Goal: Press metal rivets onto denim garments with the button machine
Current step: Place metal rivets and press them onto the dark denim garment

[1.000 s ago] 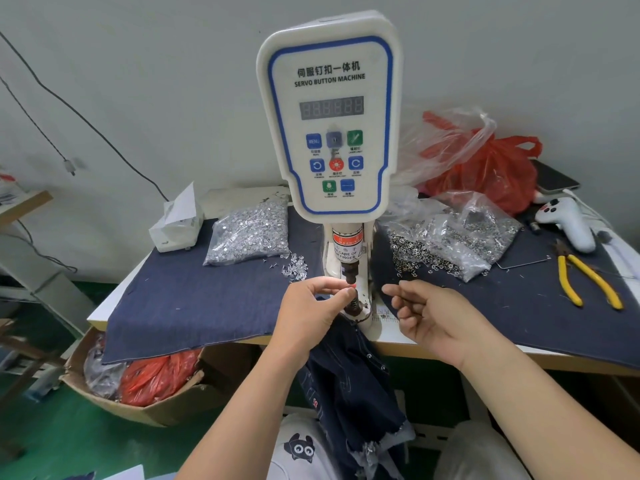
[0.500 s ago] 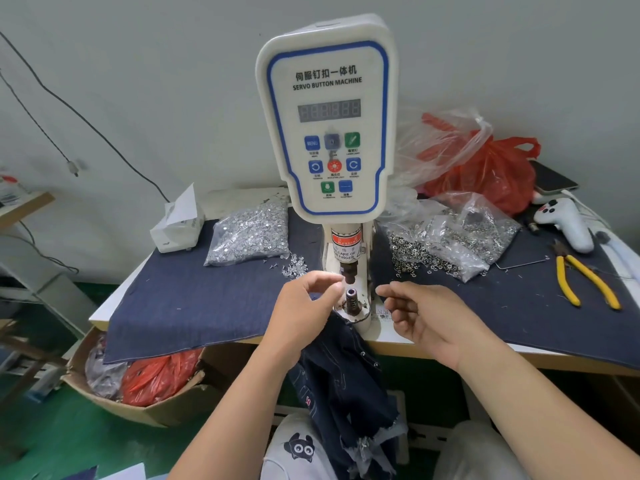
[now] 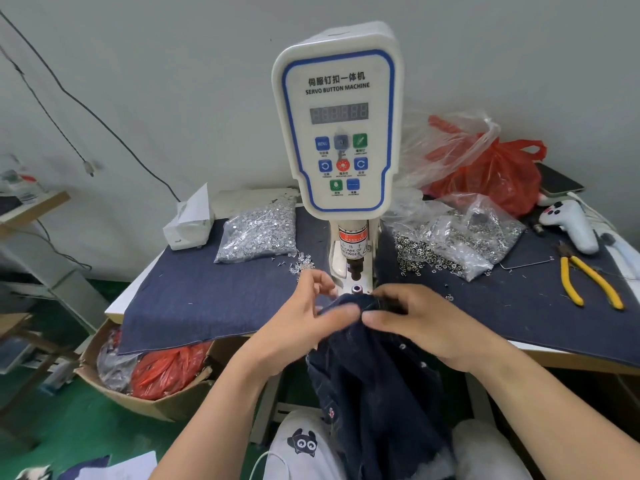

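On the table (image 3: 145,289), which is covered by a dark blue denim cloth (image 3: 214,306), the white servo button machine (image 3: 337,133) stands upright in the middle, its control panel facing you and its lower die (image 3: 356,289) showing as a small round post on the base. To the machine's right a red plastic bag (image 3: 498,174) sits at the back by the wall, with a clear bag of ring-shaped metal parts (image 3: 464,237) spilling onto the cloth in front of it. To the left lies a clear bag of silver rivets (image 3: 259,233), a few loose ones scattered just beside it, and a white tissue box (image 3: 188,223) sits further left. The dark denim garment (image 3: 377,375) hangs from the table edge down over your lap, its top edge bunched just in front of the die, touching the machine base. Your right hand (image 3: 422,323) grips that bunched edge from above, fingers curled over the fabric. Your left hand (image 3: 304,317) pinches the same edge, thumb pressed to the cloth, the other fingers loosely bent above it. Far right lie a white handheld controller (image 3: 571,225) and yellow-handled pliers (image 3: 588,282).
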Available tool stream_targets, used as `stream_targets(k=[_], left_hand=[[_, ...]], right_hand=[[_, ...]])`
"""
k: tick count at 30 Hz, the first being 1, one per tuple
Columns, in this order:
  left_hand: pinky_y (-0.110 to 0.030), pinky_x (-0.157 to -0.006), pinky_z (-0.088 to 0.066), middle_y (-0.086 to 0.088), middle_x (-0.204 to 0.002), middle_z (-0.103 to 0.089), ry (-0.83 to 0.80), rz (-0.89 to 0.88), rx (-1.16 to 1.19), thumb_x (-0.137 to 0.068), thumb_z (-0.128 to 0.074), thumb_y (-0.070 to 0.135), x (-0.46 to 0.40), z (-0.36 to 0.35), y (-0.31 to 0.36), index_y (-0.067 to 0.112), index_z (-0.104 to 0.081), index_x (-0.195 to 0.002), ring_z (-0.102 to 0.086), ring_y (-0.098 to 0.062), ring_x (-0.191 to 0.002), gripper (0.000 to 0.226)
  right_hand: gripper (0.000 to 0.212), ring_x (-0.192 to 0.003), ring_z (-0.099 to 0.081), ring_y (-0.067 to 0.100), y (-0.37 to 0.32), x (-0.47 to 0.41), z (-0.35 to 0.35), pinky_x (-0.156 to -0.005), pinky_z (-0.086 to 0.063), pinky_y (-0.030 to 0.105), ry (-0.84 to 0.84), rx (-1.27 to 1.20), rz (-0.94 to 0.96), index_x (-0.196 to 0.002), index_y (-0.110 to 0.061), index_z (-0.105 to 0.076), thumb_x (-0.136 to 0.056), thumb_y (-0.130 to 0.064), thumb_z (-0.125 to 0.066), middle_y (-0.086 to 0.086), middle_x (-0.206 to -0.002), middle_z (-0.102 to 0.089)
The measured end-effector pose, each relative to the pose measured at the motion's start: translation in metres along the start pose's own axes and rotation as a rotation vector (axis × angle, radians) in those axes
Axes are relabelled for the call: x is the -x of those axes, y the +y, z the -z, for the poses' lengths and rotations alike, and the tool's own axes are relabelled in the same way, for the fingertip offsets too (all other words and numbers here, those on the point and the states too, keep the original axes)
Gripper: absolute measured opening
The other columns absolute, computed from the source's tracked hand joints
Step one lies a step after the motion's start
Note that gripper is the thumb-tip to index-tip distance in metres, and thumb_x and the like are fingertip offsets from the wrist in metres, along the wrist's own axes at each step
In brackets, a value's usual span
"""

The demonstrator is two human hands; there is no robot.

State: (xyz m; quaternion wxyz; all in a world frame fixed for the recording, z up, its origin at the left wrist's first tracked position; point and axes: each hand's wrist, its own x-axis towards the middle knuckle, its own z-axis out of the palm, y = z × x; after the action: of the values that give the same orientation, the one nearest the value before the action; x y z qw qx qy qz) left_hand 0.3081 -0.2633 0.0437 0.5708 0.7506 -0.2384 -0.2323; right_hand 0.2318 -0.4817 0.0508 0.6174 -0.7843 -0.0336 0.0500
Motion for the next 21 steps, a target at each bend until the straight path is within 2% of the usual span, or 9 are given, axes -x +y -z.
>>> stream_targets(k=[1, 3, 5, 8, 13, 15, 17, 19, 21], left_hand=[[-0.032, -0.091, -0.054, 0.013, -0.124, -0.061, -0.075, 0.003, -0.167, -0.076, -0.085, 0.062, 0.003, 0.002, -0.007, 0.039, -0.05, -0.119, -0.068, -0.005, -0.105, 0.059], [-0.036, -0.104, -0.054, 0.017, -0.128, -0.07, -0.316, 0.073, -0.366, -0.083, -0.085, 0.057, 0.008, 0.002, -0.026, 0.041, -0.062, -0.125, -0.069, -0.004, -0.116, 0.051], [-0.046, -0.108, -0.054, 0.006, -0.123, -0.077, -0.393, 0.134, -0.317, -0.092, -0.08, 0.043, 0.013, 0.001, -0.039, 0.028, -0.074, -0.122, -0.073, -0.016, -0.116, 0.034], [-0.044, -0.104, -0.053, -0.01, -0.121, -0.078, -0.227, 0.117, -0.052, -0.096, -0.078, 0.037, 0.019, 0.014, -0.046, 0.013, -0.075, -0.118, -0.073, -0.027, -0.115, 0.032], [-0.042, -0.097, -0.052, -0.028, -0.127, -0.069, -0.112, 0.092, 0.243, -0.097, -0.075, 0.037, 0.018, 0.027, -0.028, -0.002, -0.067, -0.129, -0.065, -0.035, -0.112, 0.051], [-0.042, -0.097, -0.052, -0.03, -0.127, -0.069, -0.08, 0.089, 0.283, -0.1, -0.069, 0.034, 0.015, 0.026, -0.019, -0.002, -0.07, -0.126, -0.066, -0.035, -0.11, 0.044], [-0.036, -0.088, -0.057, -0.024, -0.113, -0.075, -0.073, 0.102, 0.303, -0.102, -0.064, 0.032, 0.012, 0.023, -0.011, 0.002, -0.076, -0.114, -0.071, -0.029, -0.099, 0.034], [-0.031, -0.08, -0.058, -0.02, -0.105, -0.076, -0.103, 0.108, 0.305, -0.102, -0.061, 0.031, 0.011, 0.017, -0.003, 0.002, -0.077, -0.11, -0.073, -0.025, -0.091, 0.034], [-0.034, -0.084, -0.06, -0.025, -0.11, -0.074, -0.135, 0.123, 0.296, -0.103, -0.061, 0.032, 0.008, 0.01, 0.004, -0.004, -0.074, -0.117, -0.072, -0.029, -0.094, 0.04]], right_hand=[[0.008, -0.092, -0.07, 0.015, 0.0, 0.001, 0.003, -0.085, -0.055, 0.032, 0.016, -0.133, -0.014, -0.103, -0.013, -0.075, -0.097, -0.015, -0.07, 0.008, -0.101, -0.077], [0.011, -0.092, -0.071, 0.024, 0.0, 0.004, 0.008, -0.08, -0.059, 0.033, 0.016, -0.399, -0.093, -0.104, -0.005, -0.072, -0.096, -0.011, -0.067, 0.016, -0.101, -0.074], [0.015, -0.093, -0.071, 0.031, 0.0, 0.006, 0.016, -0.082, -0.06, 0.04, 0.002, -0.521, -0.158, -0.107, -0.003, -0.071, -0.095, -0.011, -0.067, 0.021, -0.102, -0.073], [0.014, -0.093, -0.072, 0.03, 0.004, 0.007, 0.031, -0.086, -0.058, 0.043, 0.043, -0.451, -0.157, -0.104, -0.009, -0.071, -0.092, -0.003, -0.067, 0.018, -0.101, -0.074], [0.022, -0.089, -0.074, 0.025, 0.013, 0.007, 0.049, -0.073, -0.059, 0.034, 0.087, -0.283, -0.205, -0.107, -0.013, -0.068, -0.09, 0.001, -0.069, 0.012, -0.102, -0.075], [0.026, -0.095, -0.074, 0.024, 0.019, 0.008, 0.052, -0.086, -0.057, 0.038, 0.064, -0.181, -0.199, -0.109, -0.019, -0.069, -0.09, 0.0, -0.068, 0.01, -0.106, -0.076], [0.03, -0.103, -0.072, 0.021, 0.021, 0.01, 0.053, -0.097, -0.052, 0.038, -0.005, -0.037, -0.164, -0.112, -0.025, -0.069, -0.092, -0.002, -0.067, 0.005, -0.109, -0.077], [0.03, -0.109, -0.071, 0.017, 0.018, 0.013, 0.052, -0.099, -0.051, 0.035, -0.068, 0.041, -0.12, -0.117, -0.028, -0.066, -0.091, -0.014, -0.072, -0.002, -0.113, -0.076], [0.045, -0.11, -0.07, 0.01, 0.012, 0.014, 0.043, -0.096, -0.052, 0.028, -0.102, 0.089, -0.082, -0.122, -0.034, -0.062, -0.08, -0.039, -0.08, -0.011, -0.116, -0.074]])
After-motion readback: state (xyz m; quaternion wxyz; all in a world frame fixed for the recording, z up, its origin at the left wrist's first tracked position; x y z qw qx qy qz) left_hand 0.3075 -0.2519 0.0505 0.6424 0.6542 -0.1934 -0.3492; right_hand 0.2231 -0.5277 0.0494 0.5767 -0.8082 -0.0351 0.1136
